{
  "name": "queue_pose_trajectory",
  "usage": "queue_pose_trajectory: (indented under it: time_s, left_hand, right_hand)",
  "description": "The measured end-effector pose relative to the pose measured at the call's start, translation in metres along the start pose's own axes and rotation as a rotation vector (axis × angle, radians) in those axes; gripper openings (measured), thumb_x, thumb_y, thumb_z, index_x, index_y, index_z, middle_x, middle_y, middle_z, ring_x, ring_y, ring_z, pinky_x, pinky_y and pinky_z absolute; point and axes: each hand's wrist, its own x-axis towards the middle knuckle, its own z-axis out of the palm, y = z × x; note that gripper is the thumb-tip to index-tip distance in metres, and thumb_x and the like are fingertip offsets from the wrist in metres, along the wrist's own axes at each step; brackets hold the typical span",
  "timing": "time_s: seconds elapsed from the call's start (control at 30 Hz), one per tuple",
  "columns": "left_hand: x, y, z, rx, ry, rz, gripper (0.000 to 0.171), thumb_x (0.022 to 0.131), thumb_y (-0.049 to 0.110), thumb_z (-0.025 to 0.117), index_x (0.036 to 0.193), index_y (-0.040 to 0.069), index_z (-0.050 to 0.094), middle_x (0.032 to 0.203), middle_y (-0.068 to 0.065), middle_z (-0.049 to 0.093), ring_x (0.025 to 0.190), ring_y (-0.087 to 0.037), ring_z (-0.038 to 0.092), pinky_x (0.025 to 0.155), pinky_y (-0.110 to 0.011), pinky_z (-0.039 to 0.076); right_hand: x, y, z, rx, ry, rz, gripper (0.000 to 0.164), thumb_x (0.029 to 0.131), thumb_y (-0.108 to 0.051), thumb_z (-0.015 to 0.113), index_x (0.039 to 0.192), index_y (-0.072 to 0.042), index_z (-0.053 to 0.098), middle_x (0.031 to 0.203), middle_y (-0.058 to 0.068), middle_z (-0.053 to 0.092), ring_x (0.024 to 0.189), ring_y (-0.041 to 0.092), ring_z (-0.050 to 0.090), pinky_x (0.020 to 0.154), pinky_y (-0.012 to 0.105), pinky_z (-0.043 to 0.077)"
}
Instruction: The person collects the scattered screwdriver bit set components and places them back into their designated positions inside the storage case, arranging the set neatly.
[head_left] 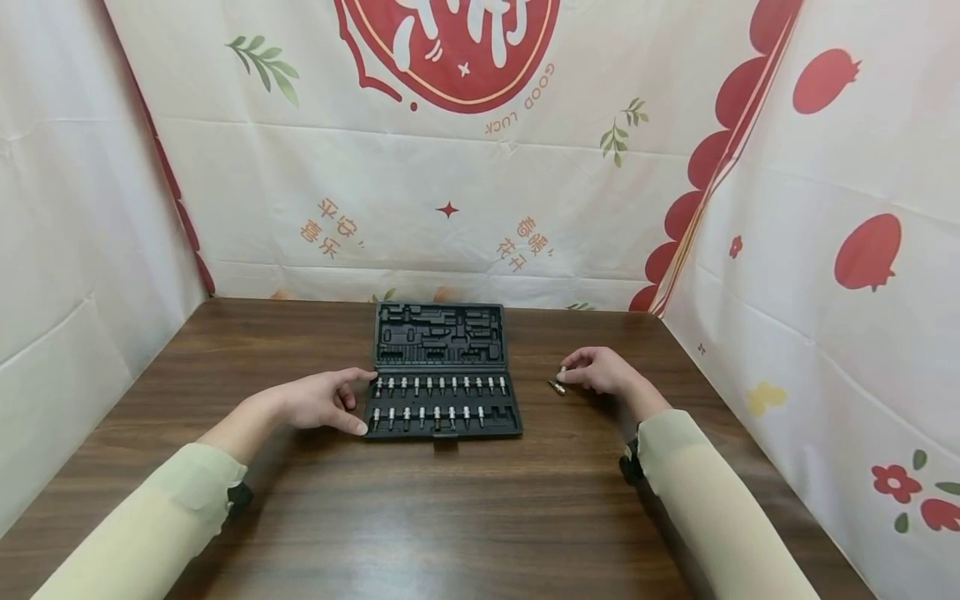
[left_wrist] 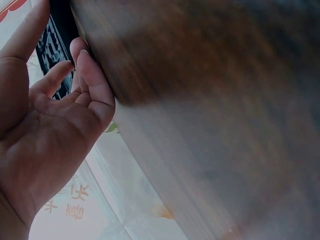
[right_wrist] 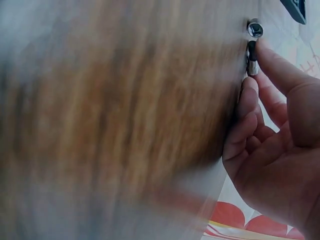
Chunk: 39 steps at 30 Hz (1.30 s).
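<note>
An opened black plastic case [head_left: 442,400] lies on the table, with two rows of silver bit sockets [head_left: 437,419] in its near half. My left hand [head_left: 326,400] rests at the case's left side, its thumb at the front corner and its index finger farther back along the edge; the other fingers bend loosely. Right of the case, my right hand [head_left: 600,371] pinches a small bit socket [right_wrist: 252,65] between thumb and index finger, close over the table. A second bit socket [head_left: 557,387] lies on the wood just beside those fingertips, its round end facing the right wrist camera.
The case's lid [head_left: 441,335] leans back behind the rows, moulded with recesses. At the right end of the front row, recesses [head_left: 505,416] show without sockets. The brown wooden table [head_left: 420,517] is bounded by printed cloth [head_left: 420,167] at the back and sides.
</note>
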Motion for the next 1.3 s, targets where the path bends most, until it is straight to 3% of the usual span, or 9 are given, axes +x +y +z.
queue_pose_trajectory:
  time_s: [0.23,0.43,0.6,0.83,1.1,1.3]
  left_hand:
    - [0.0,-0.002,0.002,0.002,0.003,0.001,0.096,0.091,0.03,0.092,0.168,0.006,0.04,0.113,-0.014,0.06,0.092,-0.021,0.06,0.083,-0.037,0.049]
    - [0.0,-0.004,0.003,-0.01,0.008,0.004,0.096,0.091,0.029,0.093,0.167,0.005,0.04,0.112,-0.014,0.06,0.092,-0.021,0.059,0.083,-0.037,0.049]
    - [0.0,-0.004,0.004,-0.012,0.011,0.013,0.096,0.09,0.029,0.093,0.167,0.003,0.041,0.111,-0.014,0.06,0.091,-0.02,0.059,0.084,-0.036,0.05]
    - [0.0,-0.004,0.002,-0.013,0.003,0.002,0.096,0.091,0.029,0.093,0.168,0.005,0.04,0.113,-0.014,0.06,0.092,-0.021,0.059,0.084,-0.037,0.05]
    - [0.001,-0.002,0.001,0.006,-0.003,-0.004,0.096,0.091,0.031,0.092,0.168,0.006,0.04,0.115,-0.015,0.061,0.096,-0.022,0.057,0.084,-0.037,0.049]
    - [0.003,-0.002,-0.002,0.029,0.001,-0.02,0.096,0.092,0.035,0.092,0.169,0.009,0.04,0.116,-0.014,0.062,0.098,-0.023,0.058,0.084,-0.036,0.049]
  right_hand:
    - [-0.002,0.003,0.001,0.068,-0.012,0.0,0.038,0.1,-0.023,0.082,0.131,-0.004,0.072,0.099,0.001,0.067,0.088,0.019,0.059,0.066,0.03,0.046]
    - [-0.001,0.006,0.002,0.127,0.003,-0.018,0.036,0.097,-0.012,0.082,0.13,-0.002,0.069,0.096,0.001,0.064,0.084,0.018,0.059,0.065,0.03,0.047]
    - [-0.003,0.007,0.002,0.171,-0.004,-0.026,0.034,0.1,-0.006,0.075,0.131,0.001,0.064,0.101,0.005,0.072,0.084,0.016,0.061,0.069,0.033,0.05]
    - [-0.005,0.008,-0.003,0.185,-0.03,-0.036,0.03,0.106,-0.01,0.07,0.132,0.0,0.059,0.11,0.01,0.076,0.093,0.019,0.064,0.074,0.034,0.05]
    - [-0.009,0.008,-0.009,0.279,0.018,-0.091,0.045,0.107,-0.022,0.074,0.145,-0.004,0.059,0.114,0.001,0.075,0.097,0.02,0.066,0.076,0.035,0.053]
    - [-0.012,-0.002,-0.01,0.296,0.012,-0.125,0.053,0.108,-0.031,0.073,0.154,-0.01,0.058,0.13,0.01,0.07,0.108,0.029,0.064,0.086,0.036,0.054]
